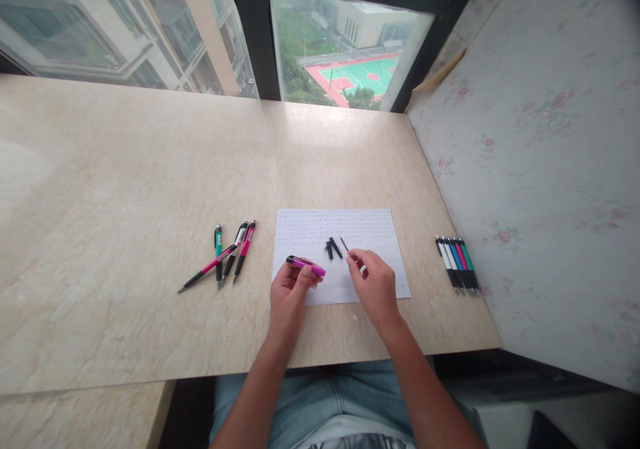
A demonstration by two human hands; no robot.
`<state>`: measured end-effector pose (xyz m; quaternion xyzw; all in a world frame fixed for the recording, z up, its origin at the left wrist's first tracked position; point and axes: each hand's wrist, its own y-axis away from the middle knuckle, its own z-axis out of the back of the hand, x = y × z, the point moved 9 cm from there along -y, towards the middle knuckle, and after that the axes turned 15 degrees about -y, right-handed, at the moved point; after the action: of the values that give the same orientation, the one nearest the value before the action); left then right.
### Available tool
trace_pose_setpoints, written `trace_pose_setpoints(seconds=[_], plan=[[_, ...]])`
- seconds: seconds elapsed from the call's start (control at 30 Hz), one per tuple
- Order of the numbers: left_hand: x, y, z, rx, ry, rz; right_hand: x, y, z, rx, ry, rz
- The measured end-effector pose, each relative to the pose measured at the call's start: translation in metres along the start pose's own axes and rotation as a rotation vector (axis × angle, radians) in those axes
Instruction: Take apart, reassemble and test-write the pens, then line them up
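Note:
My left hand (289, 293) is closed around a purple pen barrel (309, 266) with a black top end, held over the left part of a written sheet of paper (373, 225). Between the fingertips of my right hand (376, 283) is a thin dark stick, which looks like a pen refill (343, 243); its far end points up and left. Small black pen parts (336, 247) lie on the sheet between the two hands, close to the refill's tip. Part of the refill is hidden by my right fingers.
To the left lie several loose pens, including a pink pen (213, 267) resting across a green pen (219, 239). A tidy row of pens (456, 262) sits at the right, near the papered wall (540, 169). Beyond the marble-patterned tabletop (175, 155) are windows (320, 35).

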<state>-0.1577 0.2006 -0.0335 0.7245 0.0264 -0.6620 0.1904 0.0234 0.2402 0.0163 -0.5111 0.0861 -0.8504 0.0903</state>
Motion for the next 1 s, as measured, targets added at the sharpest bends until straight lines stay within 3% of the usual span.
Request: trace_pose_setpoints(seconds=[0.13, 0.33, 0.53, 1.0], plan=[[0.002, 0.0, -0.005, 0.039, 0.098, 0.032, 0.006, 0.007, -0.004, 0.026, -0.263, -0.076], [0.005, 0.001, -0.009, 0.071, 0.216, 0.105, 0.016, 0.014, -0.011, 0.071, -0.457, -0.136], [0.006, 0.003, -0.012, 0.114, 0.283, 0.135, 0.027, 0.017, -0.011, 0.049, -0.515, -0.129], [0.006, 0.005, -0.012, 0.148, 0.355, 0.177, 0.02, 0.017, -0.005, -0.003, -0.533, -0.196]])
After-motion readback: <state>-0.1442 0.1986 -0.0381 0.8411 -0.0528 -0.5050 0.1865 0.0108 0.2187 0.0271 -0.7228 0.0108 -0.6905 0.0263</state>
